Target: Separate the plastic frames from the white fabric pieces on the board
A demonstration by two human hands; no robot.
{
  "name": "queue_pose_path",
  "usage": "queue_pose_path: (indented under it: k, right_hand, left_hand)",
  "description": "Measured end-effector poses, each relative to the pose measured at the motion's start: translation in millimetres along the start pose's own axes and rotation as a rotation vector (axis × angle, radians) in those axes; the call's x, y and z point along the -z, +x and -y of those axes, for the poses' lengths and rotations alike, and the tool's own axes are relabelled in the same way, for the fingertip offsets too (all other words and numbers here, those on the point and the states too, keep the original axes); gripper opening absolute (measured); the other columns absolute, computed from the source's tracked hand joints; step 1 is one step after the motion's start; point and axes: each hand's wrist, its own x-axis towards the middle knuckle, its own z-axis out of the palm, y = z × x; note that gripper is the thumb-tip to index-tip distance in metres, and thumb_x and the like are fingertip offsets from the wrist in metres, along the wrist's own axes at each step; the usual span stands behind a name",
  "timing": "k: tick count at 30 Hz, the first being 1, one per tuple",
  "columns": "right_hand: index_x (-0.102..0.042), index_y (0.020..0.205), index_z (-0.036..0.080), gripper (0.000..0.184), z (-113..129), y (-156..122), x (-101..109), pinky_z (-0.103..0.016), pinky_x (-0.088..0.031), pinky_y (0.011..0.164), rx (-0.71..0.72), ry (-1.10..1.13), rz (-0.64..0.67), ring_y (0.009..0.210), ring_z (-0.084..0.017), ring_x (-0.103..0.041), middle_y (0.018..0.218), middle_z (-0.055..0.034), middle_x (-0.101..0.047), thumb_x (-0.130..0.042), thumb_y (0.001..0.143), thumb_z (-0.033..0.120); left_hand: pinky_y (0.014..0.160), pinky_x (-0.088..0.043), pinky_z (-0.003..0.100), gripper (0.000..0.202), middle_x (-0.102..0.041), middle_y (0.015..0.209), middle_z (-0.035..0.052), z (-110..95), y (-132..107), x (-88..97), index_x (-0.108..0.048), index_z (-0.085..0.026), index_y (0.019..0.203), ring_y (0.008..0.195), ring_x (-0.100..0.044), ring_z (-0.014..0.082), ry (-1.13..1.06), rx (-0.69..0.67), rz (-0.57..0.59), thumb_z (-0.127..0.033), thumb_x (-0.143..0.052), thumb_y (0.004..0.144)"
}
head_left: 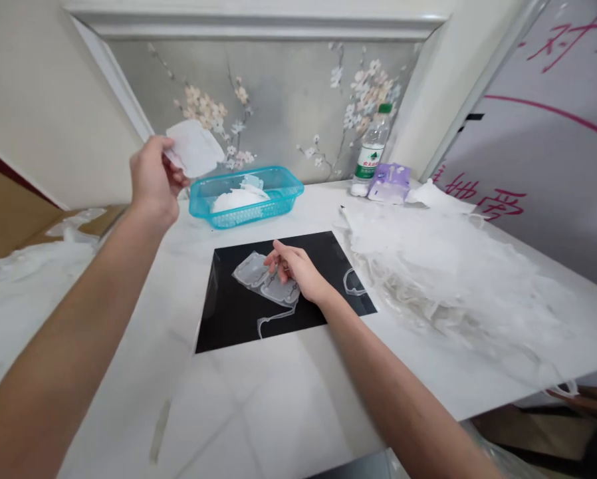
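Raised at the left, my left hand (156,176) pinches a thin stack of white translucent plastic sheets (196,148) by its left edge. My right hand (298,269) is over the black mat (229,326), with its fingers loosely bent and apart. Beneath it lies a clear moulded plastic sheet (251,269) with rounded panels, partly covered by the fingers; whether the fingertips touch it I cannot tell. From its lower edge a thin plastic strip (276,315) trails across the mat. A loop-shaped plastic offcut (353,283) rests at the mat's right edge.
Behind the mat, a blue plastic basket (258,216) holds white pieces. A large heap of plastic scraps (443,259) covers the right side of the white table (219,412). At the back stand a water bottle (371,156) and a purple packet (389,183). More white plastic (29,286) lies left.
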Motion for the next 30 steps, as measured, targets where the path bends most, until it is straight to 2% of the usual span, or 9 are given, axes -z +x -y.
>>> queue_pose_path:
  k: [4,7,11,14,19,22,27,29,30]
  right_hand:
    - [-0.061,0.073,0.016,0.039,1.5,3.9,3.9,-0.023,-0.043,0.052,0.041,-0.078,-0.101,0.053,-0.008,-0.048,0.069,-0.0001,-0.058,-0.056,0.078,0.054]
    - [-0.061,0.073,0.017,0.022,0.6,7.1,8.2,-0.027,-0.046,0.068,0.130,-0.410,-0.243,0.067,-0.013,-0.053,0.072,-0.0020,-0.061,-0.057,0.080,0.037]
    - [-0.065,0.079,0.017,0.020,-3.1,5.4,11.6,-0.040,-0.041,0.090,0.191,-0.797,-0.279,0.097,-0.025,-0.053,0.095,-0.0087,-0.065,-0.074,0.065,0.029]
    - [-0.065,0.079,0.016,0.011,-4.8,2.9,10.4,-0.040,-0.041,0.088,0.204,-1.070,-0.197,0.099,-0.026,-0.053,0.099,-0.0102,-0.065,-0.067,0.074,0.026]
    - [-0.060,0.082,0.018,0.007,-2.9,2.4,7.5,-0.031,-0.043,0.078,0.217,-0.947,-0.107,0.085,-0.018,-0.057,0.087,-0.0039,-0.066,-0.055,0.085,0.022]
    - [-0.056,0.099,0.020,0.016,0.0,1.0,5.4,-0.029,-0.044,0.073,0.233,-0.815,-0.141,0.082,-0.017,-0.058,0.092,-0.0029,-0.065,-0.048,0.091,0.032]
    - [-0.051,0.117,0.012,0.032,0.0,0.3,4.3,-0.037,-0.043,0.089,0.277,-0.969,-0.407,0.101,-0.025,-0.053,0.106,-0.0128,-0.063,-0.043,0.094,0.032]
    - [-0.055,0.115,0.009,0.032,0.4,1.1,7.6,-0.041,-0.041,0.093,0.239,-1.071,-0.461,0.106,-0.029,-0.050,0.113,-0.0168,-0.061,-0.044,0.093,0.029]
    - [-0.056,0.115,0.008,0.032,1.5,1.6,10.6,-0.043,-0.040,0.095,0.226,-1.116,-0.484,0.107,-0.031,-0.049,0.115,-0.0181,-0.060,-0.044,0.093,0.028]
  left_hand:
    - [0.067,-0.049,0.030,0.022,-0.058,0.091,0.0037,6.1,13.0,-12.7,-0.057,-0.013,0.100,0.074,-0.055,0.0135,0.275,0.044,0.028,-0.032,-0.056,0.090]
    - [0.088,-0.045,0.038,0.030,-0.057,0.102,0.0050,48.5,-32.5,-7.2,-0.055,-0.015,0.111,0.093,-0.056,0.0195,0.439,-0.106,0.116,-0.029,-0.059,0.084]
    - [0.104,-0.031,0.049,0.033,-0.061,0.102,0.0083,97.8,-101.0,10.5,-0.063,-0.019,0.091,0.109,-0.052,0.0322,0.577,-0.192,0.397,-0.039,-0.071,0.065]
    - [0.106,-0.028,0.053,0.037,-0.062,0.108,0.0125,109.5,-120.5,18.0,-0.062,-0.019,0.085,0.114,-0.050,0.0360,0.607,-0.182,0.477,-0.048,-0.067,0.064]
    - [0.080,-0.050,0.036,0.036,-0.066,0.084,0.0049,105.1,-116.6,19.0,-0.059,-0.019,0.082,0.082,-0.062,0.0225,0.502,-0.121,0.584,-0.054,-0.058,0.073]
    - [0.072,-0.051,0.031,0.037,-0.066,0.082,0.0023,83.6,-113.1,23.6,-0.056,-0.019,0.087,0.076,-0.062,0.0191,0.392,-0.130,0.436,-0.054,-0.059,0.075]
    - [0.080,-0.049,0.036,0.032,-0.064,0.097,0.0009,32.0,-118.1,41.9,-0.059,-0.022,0.094,0.093,-0.061,0.0232,0.487,-0.451,-0.201,-0.047,-0.065,0.077]
    - [0.083,-0.049,0.040,0.030,-0.065,0.100,0.0009,29.4,-127.4,44.6,-0.060,-0.025,0.099,0.097,-0.062,0.0249,0.621,-0.556,-0.176,-0.050,-0.056,0.083]
    - [0.083,-0.050,0.040,0.031,-0.066,0.100,0.0012,34.2,-133.2,43.8,-0.061,-0.025,0.100,0.097,-0.063,0.0250,0.670,-0.573,-0.031,-0.051,-0.051,0.085]
